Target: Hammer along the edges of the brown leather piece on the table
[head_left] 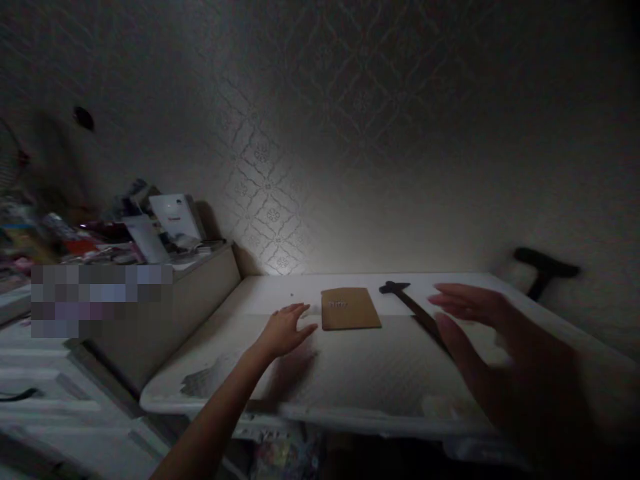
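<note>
A flat brown cardboard piece [355, 310] lies on the white table, with a cluster of small shiny bits on its left part, too small to make out. Just left of it is my left hand [285, 330], fingers and thumb apart, holding nothing. To the right of the cardboard rests a hammer [419, 311], its dark head towards the wall and its handle slanting towards me. Near that handle my right hand [480, 327] is raised, thumb and fingers apart and nothing between them. The handle's near end is hidden behind this hand.
The white table [240, 357] stands against a patterned wall [350, 167]. At the left, a cabinet [190, 313] rises above the table, with a white box [176, 217] and clutter on it. A black T-shaped handle [545, 263] stands beyond the table's right edge.
</note>
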`<state>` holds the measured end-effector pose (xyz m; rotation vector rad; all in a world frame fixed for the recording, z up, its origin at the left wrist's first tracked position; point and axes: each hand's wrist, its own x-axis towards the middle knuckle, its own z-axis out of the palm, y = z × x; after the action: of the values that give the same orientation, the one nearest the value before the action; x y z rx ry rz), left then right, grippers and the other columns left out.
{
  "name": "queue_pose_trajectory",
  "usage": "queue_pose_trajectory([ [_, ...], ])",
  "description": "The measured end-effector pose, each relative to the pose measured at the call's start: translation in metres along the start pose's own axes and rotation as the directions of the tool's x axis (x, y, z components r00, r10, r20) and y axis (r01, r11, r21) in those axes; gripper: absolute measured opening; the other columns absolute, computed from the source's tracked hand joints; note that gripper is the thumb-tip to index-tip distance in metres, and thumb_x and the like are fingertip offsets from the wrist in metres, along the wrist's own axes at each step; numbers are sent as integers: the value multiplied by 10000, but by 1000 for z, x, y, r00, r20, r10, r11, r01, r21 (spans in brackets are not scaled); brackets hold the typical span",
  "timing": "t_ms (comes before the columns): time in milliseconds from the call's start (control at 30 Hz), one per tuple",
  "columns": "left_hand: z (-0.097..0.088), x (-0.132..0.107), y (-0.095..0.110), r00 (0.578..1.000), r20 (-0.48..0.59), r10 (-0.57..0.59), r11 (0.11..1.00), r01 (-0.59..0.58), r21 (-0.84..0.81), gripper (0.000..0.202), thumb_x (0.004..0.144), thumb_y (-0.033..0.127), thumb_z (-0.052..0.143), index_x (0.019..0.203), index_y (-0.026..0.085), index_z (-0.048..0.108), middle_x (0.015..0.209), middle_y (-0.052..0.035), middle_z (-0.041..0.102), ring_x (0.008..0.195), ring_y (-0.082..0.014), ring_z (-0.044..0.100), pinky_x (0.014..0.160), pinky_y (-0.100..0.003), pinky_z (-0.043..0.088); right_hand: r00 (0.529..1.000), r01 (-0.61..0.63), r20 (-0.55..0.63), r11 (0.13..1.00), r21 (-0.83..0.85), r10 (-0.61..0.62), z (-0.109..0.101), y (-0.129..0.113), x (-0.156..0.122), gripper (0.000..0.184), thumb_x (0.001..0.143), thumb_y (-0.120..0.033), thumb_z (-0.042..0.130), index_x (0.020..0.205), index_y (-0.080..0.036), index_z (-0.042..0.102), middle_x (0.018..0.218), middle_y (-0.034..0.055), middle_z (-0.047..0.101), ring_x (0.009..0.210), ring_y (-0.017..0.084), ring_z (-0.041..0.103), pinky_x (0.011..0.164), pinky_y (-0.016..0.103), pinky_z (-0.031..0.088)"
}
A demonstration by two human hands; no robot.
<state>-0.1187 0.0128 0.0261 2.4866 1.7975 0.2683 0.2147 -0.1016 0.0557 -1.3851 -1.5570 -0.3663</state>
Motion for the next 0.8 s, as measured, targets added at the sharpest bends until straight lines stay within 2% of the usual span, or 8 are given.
queue_pose_trajectory([
  [67, 10, 17, 6, 996, 90, -28, 1000, 27, 15, 696, 885, 595, 442, 1455, 199, 387, 1514, -98, 385, 1386, -259, 358, 1124, -431, 306, 977, -7, 205, 977, -215, 53, 32, 4, 17, 282, 840, -313, 542, 1087, -207, 627, 987, 132, 672, 975, 287, 625, 869, 424, 473],
  [200, 29, 41, 16, 986, 156, -52, 999, 52, 3, 769, 879, 691, 349, 1487, 222, 316, 1551, -112, 308, 1429, -297, 259, 1122, -526, 257, 787, -58, 491, 837, -545, 374, 92, 52, 23, 304, 801, -257, 608, 1067, -109, 609, 1001, 199, 667, 906, 307, 656, 739, 383, 484],
  [333, 44, 53, 22, 995, 97, -30, 999, 32, -18, 763, 885, 705, 291, 1486, 236, 316, 1550, -108, 311, 1434, -311, 236, 1128, -583, 192, 699, -143, 561, 855, -498, 444, 114, 84, 24, 158, 772, -136, 583, 926, -119, 617, 927, 178, 683, 830, 264, 675, 656, 316, 463],
  [500, 50, 53, 21, 998, 63, -22, 997, 27, -70, 737, 886, 699, 299, 1473, 257, 348, 1544, -87, 329, 1433, -311, 239, 1144, -605, 117, 441, -548, 750, 810, -210, 493, 122, 77, 36, 125, 801, -132, 506, 694, -157, 568, 543, 38, 605, 511, 167, 608, 491, 237, 409],
  [567, 49, 51, 19, 998, 69, -13, 995, 19, -94, 723, 877, 697, 337, 1460, 271, 372, 1542, -79, 336, 1428, -311, 252, 1143, -608, 126, 479, -610, 752, 788, -87, 453, 130, 70, 32, 131, 818, -139, 468, 782, -146, 594, 505, 5, 578, 433, 151, 565, 443, 232, 395],
  [667, 48, 51, 16, 997, 72, 1, 994, 7, -113, 674, 870, 678, 390, 1420, 291, 429, 1537, -63, 350, 1421, -304, 272, 1141, -616, 138, 674, -523, 655, 847, 94, 343, 144, 60, 19, 324, 825, -177, 469, 1131, -141, 570, 684, 25, 683, 480, 169, 609, 467, 260, 459],
  [733, 48, 51, 15, 997, 70, 13, 992, -4, -124, 640, 868, 674, 407, 1391, 310, 464, 1534, -53, 356, 1420, -301, 276, 1139, -621, 139, 810, -365, 550, 909, 201, 204, 151, 53, 13, 398, 817, -186, 484, 1206, -167, 565, 900, 68, 729, 737, 203, 696, 654, 297, 539],
  [800, 49, 52, 13, 997, 69, 21, 991, -11, -133, 632, 864, 682, 414, 1379, 320, 478, 1532, -54, 359, 1416, -301, 284, 1134, -627, 142, 878, -233, 473, 932, 279, 78, 155, 45, 11, 428, 829, -199, 479, 1247, -194, 570, 1105, 81, 706, 1003, 220, 672, 848, 325, 529],
])
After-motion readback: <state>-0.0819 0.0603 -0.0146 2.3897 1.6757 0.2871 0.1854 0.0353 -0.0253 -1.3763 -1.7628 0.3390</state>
